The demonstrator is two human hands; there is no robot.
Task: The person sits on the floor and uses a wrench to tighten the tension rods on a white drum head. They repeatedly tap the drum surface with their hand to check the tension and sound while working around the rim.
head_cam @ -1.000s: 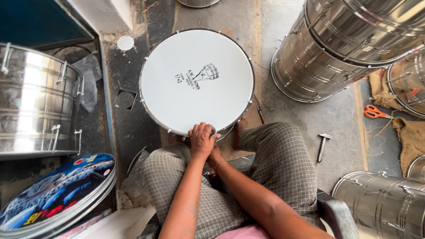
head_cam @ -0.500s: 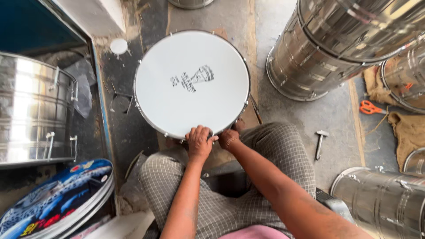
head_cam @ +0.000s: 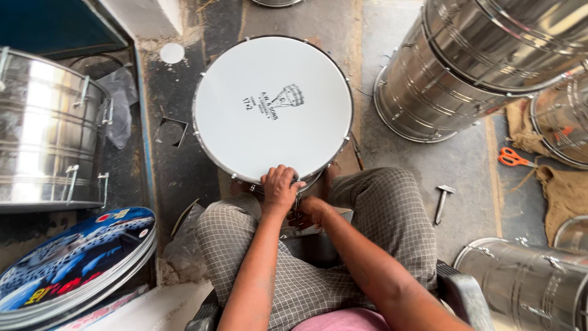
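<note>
L hand point(head_cam: 280, 187) grips near rim of white drum point(head_cam: 272, 107); R hand point(head_cam: 313, 209) just below, grip can't tell.

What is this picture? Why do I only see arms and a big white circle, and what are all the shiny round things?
The camera sits on a person's head and looks down, so you see only their arms and their knees in checked trousers. The white circle is the top of a drum standing on the floor between the knees. The left hand lies on the drum's near rim. The right hand is just below the rim, at the drum's side; whether its grip holds a small tool, I cannot tell. The shiny round things are metal drum shells, with more on the left and bottom right. On the floor lie a small hammer and orange scissors. At the bottom left is a stack of printed drum skins.
</note>
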